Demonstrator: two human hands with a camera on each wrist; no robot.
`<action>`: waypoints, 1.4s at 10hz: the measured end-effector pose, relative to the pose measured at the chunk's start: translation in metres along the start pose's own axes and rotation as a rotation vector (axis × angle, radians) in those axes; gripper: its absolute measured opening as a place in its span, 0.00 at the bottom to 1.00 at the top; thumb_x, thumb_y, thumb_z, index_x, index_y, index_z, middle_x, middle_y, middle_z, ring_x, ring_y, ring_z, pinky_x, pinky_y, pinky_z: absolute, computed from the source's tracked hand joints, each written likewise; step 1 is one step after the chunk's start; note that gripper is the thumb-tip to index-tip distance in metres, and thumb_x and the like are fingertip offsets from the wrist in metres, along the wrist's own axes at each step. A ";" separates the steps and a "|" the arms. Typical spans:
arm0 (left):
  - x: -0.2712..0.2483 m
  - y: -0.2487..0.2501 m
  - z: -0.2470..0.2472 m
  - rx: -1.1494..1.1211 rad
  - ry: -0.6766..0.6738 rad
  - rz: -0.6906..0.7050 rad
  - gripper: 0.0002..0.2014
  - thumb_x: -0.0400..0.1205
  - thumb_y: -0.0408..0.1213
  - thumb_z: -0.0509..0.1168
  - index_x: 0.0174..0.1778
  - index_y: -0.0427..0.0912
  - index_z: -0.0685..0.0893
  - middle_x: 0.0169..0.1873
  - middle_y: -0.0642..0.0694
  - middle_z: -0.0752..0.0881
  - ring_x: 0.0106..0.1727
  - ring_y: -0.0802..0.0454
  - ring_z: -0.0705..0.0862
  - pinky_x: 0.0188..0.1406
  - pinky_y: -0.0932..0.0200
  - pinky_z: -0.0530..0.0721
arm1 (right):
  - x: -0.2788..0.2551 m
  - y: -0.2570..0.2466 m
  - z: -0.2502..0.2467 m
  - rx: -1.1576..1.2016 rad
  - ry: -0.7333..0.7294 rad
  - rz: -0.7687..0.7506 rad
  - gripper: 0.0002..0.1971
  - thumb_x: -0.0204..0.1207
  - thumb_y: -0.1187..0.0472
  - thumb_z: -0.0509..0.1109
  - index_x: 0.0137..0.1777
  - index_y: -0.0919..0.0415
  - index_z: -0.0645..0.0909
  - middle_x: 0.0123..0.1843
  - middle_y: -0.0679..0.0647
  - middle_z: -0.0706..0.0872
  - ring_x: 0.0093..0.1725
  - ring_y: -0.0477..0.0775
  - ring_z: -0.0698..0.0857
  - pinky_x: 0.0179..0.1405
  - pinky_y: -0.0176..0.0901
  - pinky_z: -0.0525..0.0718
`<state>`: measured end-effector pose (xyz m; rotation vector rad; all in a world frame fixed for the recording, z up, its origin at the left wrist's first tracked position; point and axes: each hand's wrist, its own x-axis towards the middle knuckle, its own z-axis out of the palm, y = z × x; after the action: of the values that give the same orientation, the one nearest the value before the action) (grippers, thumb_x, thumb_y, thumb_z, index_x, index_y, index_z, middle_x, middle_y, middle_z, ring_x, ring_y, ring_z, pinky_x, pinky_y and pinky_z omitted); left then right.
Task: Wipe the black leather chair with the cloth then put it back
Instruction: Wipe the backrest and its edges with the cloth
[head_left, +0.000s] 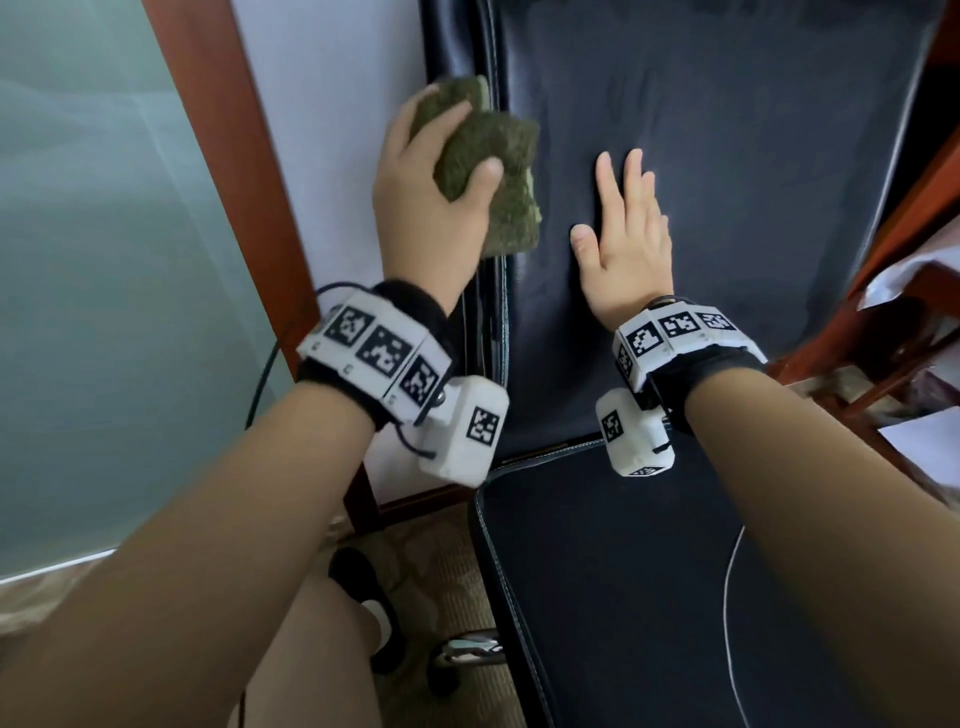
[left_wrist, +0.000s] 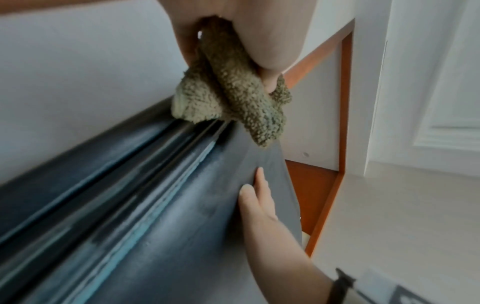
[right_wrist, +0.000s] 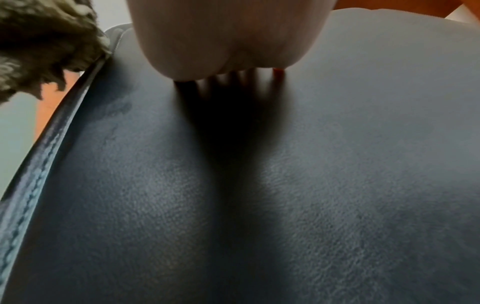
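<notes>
Currently, the green cloth is gripped in the curled fingers of the left hand and held against the left edge of the black leather chair backrest. Beside it, the right hand is pressed flat on the backrest, fingers straight.
</notes>
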<state>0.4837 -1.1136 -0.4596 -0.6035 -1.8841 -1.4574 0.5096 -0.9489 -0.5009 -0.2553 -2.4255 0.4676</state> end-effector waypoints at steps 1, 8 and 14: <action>0.001 -0.001 0.015 0.016 -0.048 -0.048 0.21 0.76 0.37 0.68 0.66 0.39 0.81 0.69 0.43 0.75 0.69 0.51 0.74 0.73 0.62 0.67 | 0.001 0.002 0.000 0.000 0.006 -0.002 0.29 0.84 0.55 0.53 0.82 0.51 0.47 0.84 0.54 0.43 0.83 0.58 0.45 0.78 0.57 0.46; -0.064 -0.042 0.003 0.139 -0.302 0.193 0.19 0.74 0.37 0.69 0.61 0.35 0.85 0.67 0.39 0.78 0.67 0.42 0.76 0.71 0.58 0.69 | 0.002 0.003 -0.005 0.015 -0.066 -0.005 0.29 0.84 0.54 0.52 0.82 0.48 0.45 0.84 0.51 0.41 0.83 0.55 0.43 0.79 0.55 0.44; -0.004 -0.020 0.017 0.067 -0.139 0.111 0.20 0.74 0.37 0.69 0.62 0.40 0.83 0.68 0.44 0.75 0.70 0.48 0.74 0.74 0.50 0.69 | 0.001 0.003 -0.005 0.024 -0.060 -0.005 0.29 0.84 0.54 0.53 0.82 0.47 0.45 0.84 0.50 0.40 0.83 0.54 0.43 0.78 0.54 0.43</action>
<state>0.4683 -1.1021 -0.4778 -0.7818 -1.9637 -1.3062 0.5118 -0.9446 -0.4981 -0.2282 -2.4770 0.5093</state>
